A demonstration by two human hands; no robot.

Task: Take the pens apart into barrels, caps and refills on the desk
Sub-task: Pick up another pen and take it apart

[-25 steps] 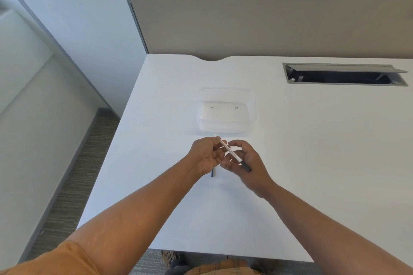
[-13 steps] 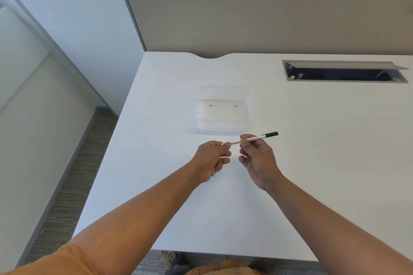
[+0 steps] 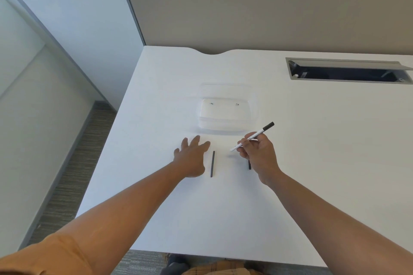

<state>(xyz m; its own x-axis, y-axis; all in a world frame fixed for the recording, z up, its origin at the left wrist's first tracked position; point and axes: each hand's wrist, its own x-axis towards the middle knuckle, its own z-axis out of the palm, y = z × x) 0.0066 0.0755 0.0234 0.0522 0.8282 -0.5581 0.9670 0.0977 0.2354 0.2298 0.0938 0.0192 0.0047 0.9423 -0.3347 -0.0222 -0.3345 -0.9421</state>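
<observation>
The head view showed the right hand (image 3: 257,154) pinching a white pen barrel (image 3: 250,138) between thumb and fingertips, lifted above the table (image 3: 312,163). The barrel was tilted, its black end (image 3: 268,125) pointing toward the far right corner and its pale tip toward the left hand. Under the right hand a short dark piece (image 3: 249,165) lay on the table, mostly hidden; whether it was a cap could not be told. The left hand (image 3: 192,156) was spread flat, fingers apart, palm down, holding nothing, close to the tabletop. Just beside it, on the side toward the right hand, a thin dark refill (image 3: 212,163) lay on the table, running from near edge to far edge, apart from both hands. Farther toward the far edge sat a clear plastic tray (image 3: 225,116). A cable slot (image 3: 348,71) was sunk in the table near the far right corner.
</observation>
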